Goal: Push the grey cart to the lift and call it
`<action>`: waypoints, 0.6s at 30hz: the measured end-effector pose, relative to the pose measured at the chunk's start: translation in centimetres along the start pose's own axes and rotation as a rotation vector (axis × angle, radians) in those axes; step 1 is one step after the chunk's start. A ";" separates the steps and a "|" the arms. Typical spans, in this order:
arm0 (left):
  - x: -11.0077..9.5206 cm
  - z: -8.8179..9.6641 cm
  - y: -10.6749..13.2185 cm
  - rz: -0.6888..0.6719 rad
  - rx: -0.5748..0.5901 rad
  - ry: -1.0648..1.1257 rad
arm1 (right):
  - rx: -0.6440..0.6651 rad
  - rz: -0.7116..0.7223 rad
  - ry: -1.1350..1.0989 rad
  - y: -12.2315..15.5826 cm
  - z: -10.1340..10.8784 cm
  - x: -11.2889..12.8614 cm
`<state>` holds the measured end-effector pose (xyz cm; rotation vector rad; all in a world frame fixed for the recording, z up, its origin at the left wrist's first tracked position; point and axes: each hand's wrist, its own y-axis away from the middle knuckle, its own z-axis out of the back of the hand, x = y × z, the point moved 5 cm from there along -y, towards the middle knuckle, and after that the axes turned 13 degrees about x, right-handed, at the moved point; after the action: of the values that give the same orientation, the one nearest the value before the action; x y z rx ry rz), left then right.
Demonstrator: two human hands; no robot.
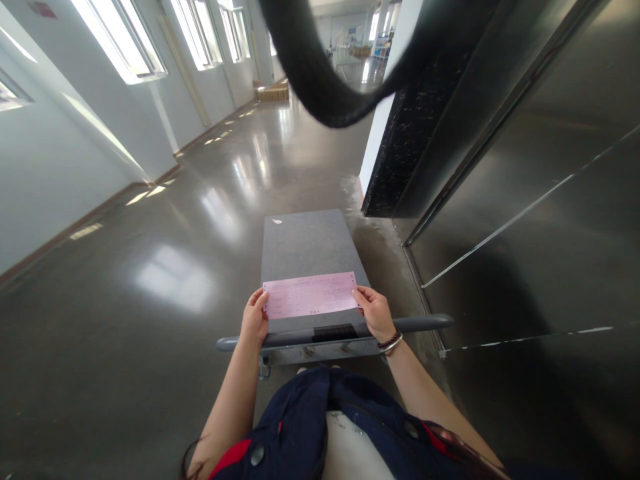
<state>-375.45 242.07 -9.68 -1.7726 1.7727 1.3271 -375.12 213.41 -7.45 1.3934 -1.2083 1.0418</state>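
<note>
A pink paper slip [310,295] is stretched flat between both hands, above the handle of a platform cart. My left hand [254,320] pinches its left edge and my right hand [375,312] pinches its right edge; a bracelet sits on the right wrist. The grey cart handle [425,323] runs crosswise just under the hands. Ahead of it lies the cart's flat grey deck [307,243], with a small white scrap near its far left corner.
Metal elevator doors [540,220] fill the right side. A shiny grey corridor floor [165,267] stretches ahead and left, with windows [125,40] along the left wall. A black strap [320,87] hangs across the top of the view.
</note>
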 end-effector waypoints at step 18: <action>-0.3 -0.6 0.9 0.004 -0.051 0.074 | 0.006 -0.005 0.001 0.2 0.1 -0.3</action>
<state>-375.97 241.65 -8.85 -1.8693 1.7972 1.3356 -375.33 213.35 -7.69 1.3992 -1.2013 1.0434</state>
